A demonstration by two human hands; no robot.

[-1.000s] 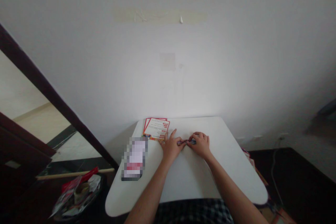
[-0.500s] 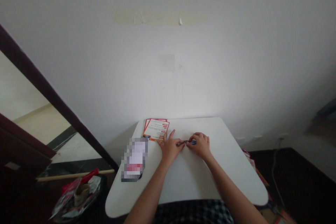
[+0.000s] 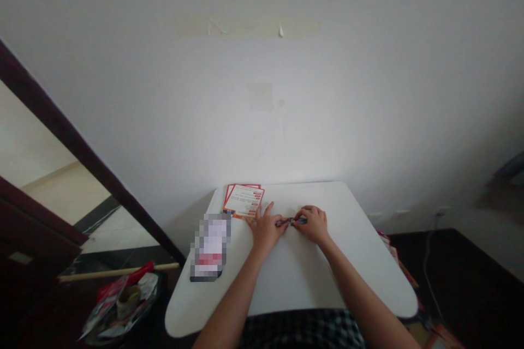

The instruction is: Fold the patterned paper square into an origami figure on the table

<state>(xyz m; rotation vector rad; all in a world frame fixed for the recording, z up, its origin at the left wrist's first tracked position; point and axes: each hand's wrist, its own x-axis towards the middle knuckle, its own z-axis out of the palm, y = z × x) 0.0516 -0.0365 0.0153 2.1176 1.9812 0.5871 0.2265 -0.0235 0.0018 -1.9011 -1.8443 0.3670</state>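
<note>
Between my two hands, low over the white table (image 3: 295,278), is a small dark, narrow folded strip (image 3: 290,221) with lighter patches; its material is too small to make out. My left hand (image 3: 265,230) pinches its left end with thumb and forefinger while the other fingers stretch out toward the printed cards (image 3: 244,200). At the right end, my right hand (image 3: 314,224) grips it with bent fingers that partly cover it. The cards are white with red borders and lie overlapped at the table's back left.
A phone-shaped item (image 3: 210,245), blurred by pixels, lies left of my left forearm. Left of the table on the floor stands a bin (image 3: 123,305) with rubbish and a cardboard roll in it. A plain wall (image 3: 311,136) borders the table's back edge.
Both hands stay almost where they were, still on the strip. The view has shifted very slightly; nothing else visibly differs.
</note>
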